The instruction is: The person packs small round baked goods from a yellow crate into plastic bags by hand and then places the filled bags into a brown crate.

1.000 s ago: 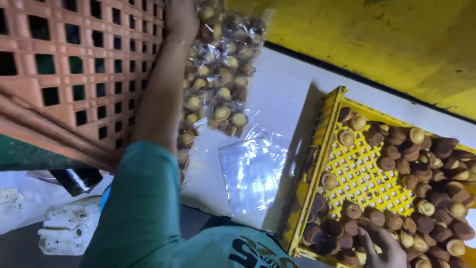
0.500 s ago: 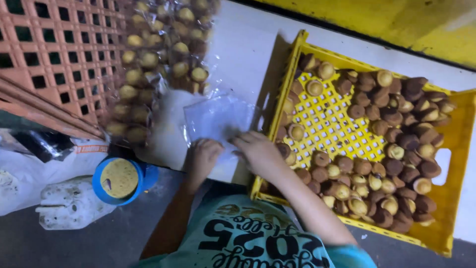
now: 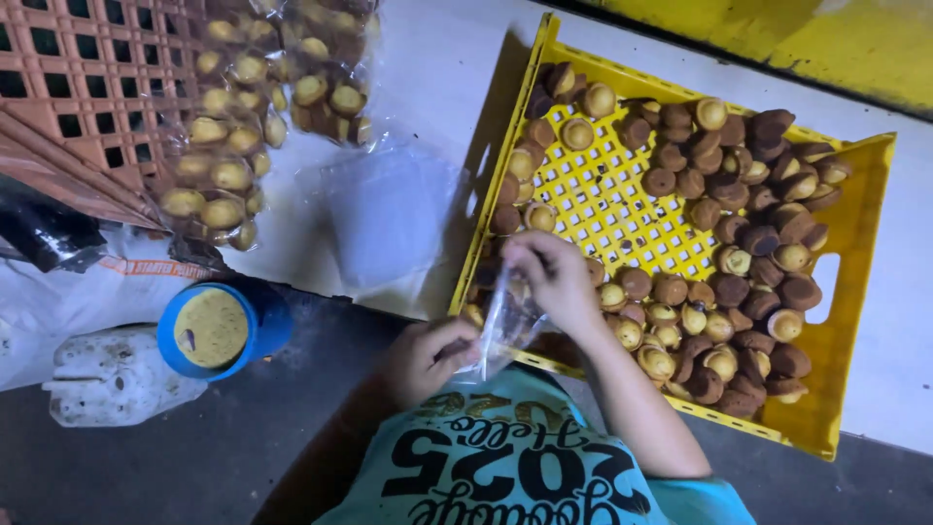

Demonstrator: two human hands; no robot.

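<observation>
Head view: both hands (image 3: 432, 355) (image 3: 549, 277) hold clear bag (image 3: 505, 331) beside yellow crate (image 3: 855, 243).

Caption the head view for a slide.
Both hands, left hand and right hand, hold a clear plastic bag open beside a yellow crate of small cakes.

Small cakes (image 3: 719, 243) crowd the yellow crate's (image 3: 855, 224) right and near sides; its bare mesh toward the far-left corner leaves room. Left of the crate, a flat clear bag (image 3: 384, 209) and filled cake bags (image 3: 253, 107) block the white surface (image 3: 437, 68).
</observation>
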